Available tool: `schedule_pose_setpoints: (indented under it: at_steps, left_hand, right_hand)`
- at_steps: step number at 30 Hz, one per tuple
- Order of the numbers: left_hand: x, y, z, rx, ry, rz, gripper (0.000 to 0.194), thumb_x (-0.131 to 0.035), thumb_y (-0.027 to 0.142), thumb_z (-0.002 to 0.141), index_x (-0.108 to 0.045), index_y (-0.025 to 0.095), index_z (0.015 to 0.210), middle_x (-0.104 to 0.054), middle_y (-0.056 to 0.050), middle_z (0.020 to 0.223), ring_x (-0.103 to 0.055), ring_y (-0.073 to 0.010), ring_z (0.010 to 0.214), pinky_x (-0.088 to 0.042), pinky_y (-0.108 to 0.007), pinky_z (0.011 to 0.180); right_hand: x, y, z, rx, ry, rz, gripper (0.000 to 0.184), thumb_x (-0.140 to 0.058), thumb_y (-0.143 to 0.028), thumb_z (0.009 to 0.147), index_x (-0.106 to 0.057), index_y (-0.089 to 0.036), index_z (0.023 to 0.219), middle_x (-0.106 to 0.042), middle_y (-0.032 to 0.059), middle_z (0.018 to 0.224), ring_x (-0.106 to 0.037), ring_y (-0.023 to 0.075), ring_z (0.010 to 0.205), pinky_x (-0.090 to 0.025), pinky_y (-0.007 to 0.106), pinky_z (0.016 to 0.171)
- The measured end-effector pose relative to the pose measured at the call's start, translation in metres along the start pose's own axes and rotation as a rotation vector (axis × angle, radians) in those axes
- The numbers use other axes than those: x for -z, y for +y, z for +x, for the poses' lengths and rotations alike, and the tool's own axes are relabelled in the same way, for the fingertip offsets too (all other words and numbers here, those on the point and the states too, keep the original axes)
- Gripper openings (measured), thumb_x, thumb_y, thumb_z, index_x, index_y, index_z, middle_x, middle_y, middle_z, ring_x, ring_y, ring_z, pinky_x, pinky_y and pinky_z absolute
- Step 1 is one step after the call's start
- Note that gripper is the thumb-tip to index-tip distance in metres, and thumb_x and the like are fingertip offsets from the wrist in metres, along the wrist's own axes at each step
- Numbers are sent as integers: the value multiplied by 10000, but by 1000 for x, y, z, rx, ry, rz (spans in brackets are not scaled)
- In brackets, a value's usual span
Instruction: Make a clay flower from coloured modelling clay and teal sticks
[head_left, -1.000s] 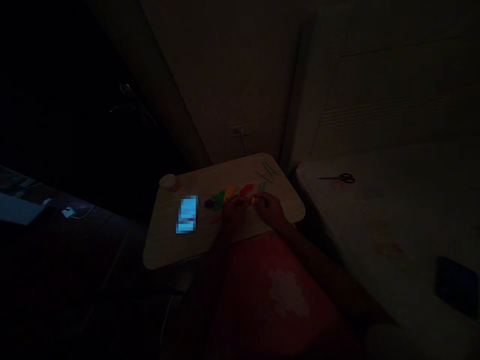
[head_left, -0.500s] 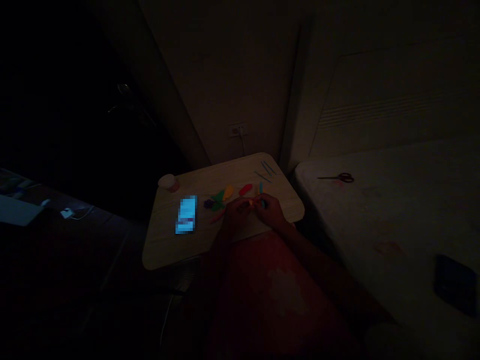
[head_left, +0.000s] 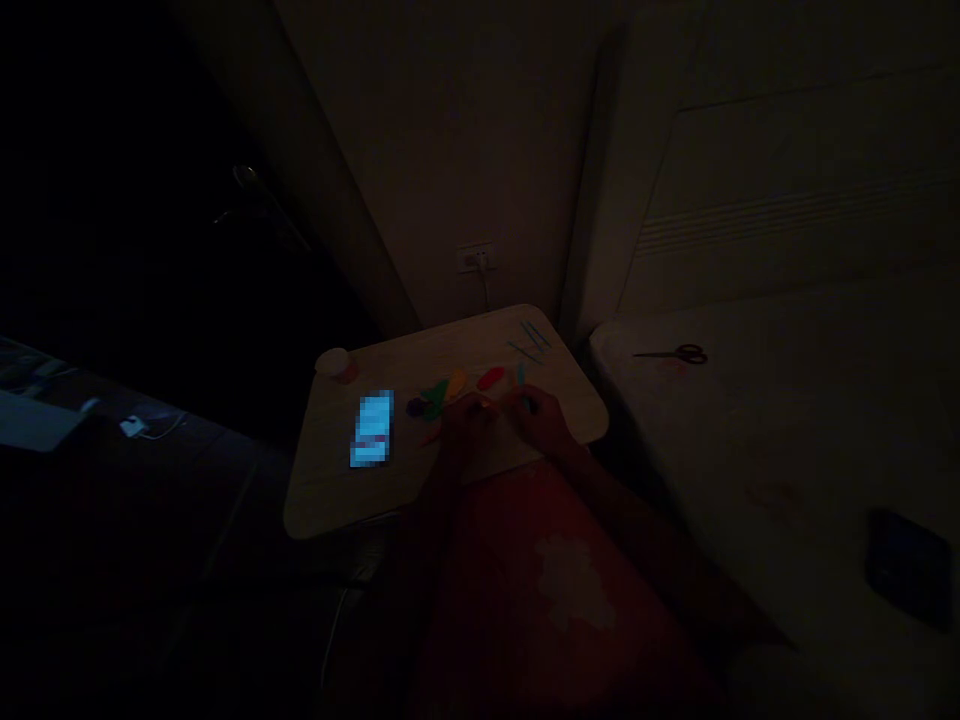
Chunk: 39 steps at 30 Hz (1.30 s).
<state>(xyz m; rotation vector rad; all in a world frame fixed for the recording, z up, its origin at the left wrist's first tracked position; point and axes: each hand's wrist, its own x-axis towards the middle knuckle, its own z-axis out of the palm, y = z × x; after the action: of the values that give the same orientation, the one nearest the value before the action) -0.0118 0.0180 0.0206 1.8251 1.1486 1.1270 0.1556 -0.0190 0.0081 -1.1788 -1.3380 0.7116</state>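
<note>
The room is very dark, so fine detail is lost. Over the front of a small wooden table (head_left: 330,500), my left hand (head_left: 465,425) is closed, with a small orange piece (head_left: 487,404) showing at its fingertips. A short gap away, my right hand (head_left: 541,418) has its fingers pinched together; what they hold, if anything, I cannot make out. Just beyond the hands lie a red oblong piece (head_left: 491,378), a blue strip (head_left: 520,374) and a yellow-orange piece (head_left: 456,382). Left of these are a green piece (head_left: 435,398) and a dark purple bumpy lump (head_left: 415,407).
A lit phone (head_left: 373,428) and a pale cup (head_left: 336,364) occupy the table's left side. Several thin sticks (head_left: 531,342) lie at its far right. Scissors (head_left: 679,354) rest on the pale surface to the right. Behind the table is a wall socket (head_left: 475,258) with a plug.
My hands have drawn slightly apart, the left one shifting a little to the left. The orange piece shows at the left fingertips. Objects on the table stay where they were.
</note>
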Motion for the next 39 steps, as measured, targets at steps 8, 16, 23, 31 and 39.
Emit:
schedule_pose_setpoints:
  at_steps: [8, 16, 23, 31, 39]
  left_hand:
    - [-1, 1, 0, -222, -125, 117, 180, -607, 298, 929, -758, 201, 917, -760, -57, 930, -688, -218, 880, -540, -348, 834]
    - [-8, -15, -3, -229, -120, 210, 344, -446, 319, 1021, -674, 195, 795, -696, -65, 793, -628, -203, 745, -534, -345, 777]
    - [-5, -9, -4, -214, -209, 284, 286, -477, 233, 998, -736, 172, 891, -733, -62, 849, -652, -188, 784, -526, -321, 810]
    - [0, -1, -3, -143, -178, 301, 176, -657, 254, 896, -772, 175, 788, -757, -40, 779, -653, -175, 706, -492, -284, 699]
    - [-4, -3, -5, -158, -183, 288, 278, -518, 275, 974, -741, 167, 846, -741, -56, 834, -637, -191, 755, -482, -303, 760]
  right_hand:
    - [0, -2, 1, -1, -11, -38, 265, -662, -470, 848, -648, -211, 792, -648, 15, 753, -563, 182, 718, -447, 297, 706]
    - [1, -4, 1, -22, 13, -9, 236, -585, -415, 891, -643, -207, 794, -675, 27, 794, -588, 188, 764, -452, 297, 739]
    - [1, 0, 1, -4, 10, 0, 247, -565, -405, 910, -652, -200, 804, -684, 27, 794, -597, 187, 757, -451, 295, 732]
    - [1, 0, 0, 33, -89, -50, 228, -686, -427, 848, -678, -201, 829, -668, 14, 772, -584, 176, 738, -449, 280, 705]
    - [1, 2, 0, -2, -10, -29, 224, -621, -374, 880, -688, -189, 773, -691, 27, 764, -608, 177, 724, -449, 287, 702]
